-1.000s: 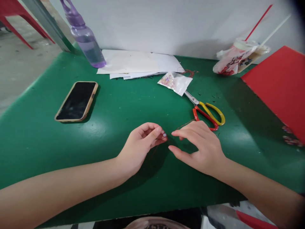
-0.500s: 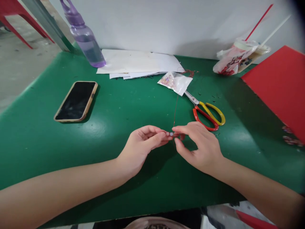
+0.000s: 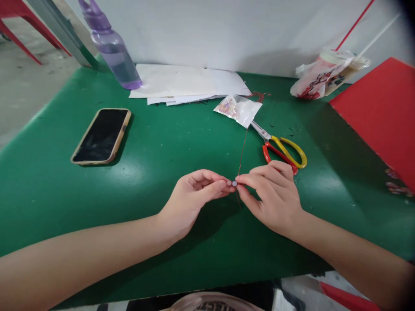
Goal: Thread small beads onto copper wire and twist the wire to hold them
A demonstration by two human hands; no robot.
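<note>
Beads [image 3: 234,184] sit b/w hands: L hand [image 3: 194,194] pinches them, R hand's [image 3: 275,196] fingertips are at outer bead, can't tell if gripping. Slack L pinch could drop beads; thread [image 3: 241,162] could snag nr packet [image 3: 248,111].

Looks like an informal indoor craft spot; can't tell if home, shop or canteen. Setting: green table [image 3: 155,142] against a pale wall [image 3: 207,34], bare grey floor [image 3: 19,99], red seat [image 3: 16,7] at far left. Beads [image 3: 234,184], thread [image 3: 242,151] and scissors [image 3: 265,134] say handcraft; phone [image 3: 101,136], water bottle [image 3: 116,62] and bagged drink cups [image 3: 319,75] on the same tabletop say casual, personal space.
</note>
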